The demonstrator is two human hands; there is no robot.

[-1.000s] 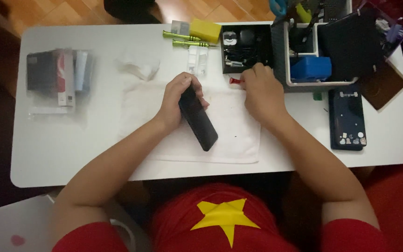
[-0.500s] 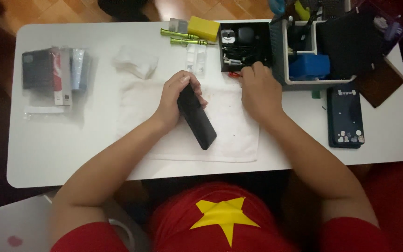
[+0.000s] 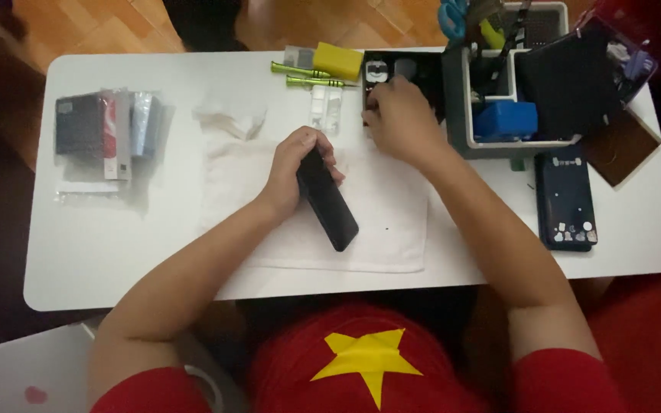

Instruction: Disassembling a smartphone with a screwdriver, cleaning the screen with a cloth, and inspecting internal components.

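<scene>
My left hand grips the upper end of a black phone that lies slanted on a white cloth in the middle of the white table. My right hand reaches to the front edge of a black parts tray behind the cloth; its fingertips are curled down there, and I cannot tell whether they hold anything.
Two green screwdrivers and a yellow block lie at the back. A grey organiser with a blue box stands at the right. A dark blue phone back lies right; packaged items lie left.
My right hand has moved up from the cloth's top edge to the black tray. My left hand still holds the phone in the same place.
</scene>
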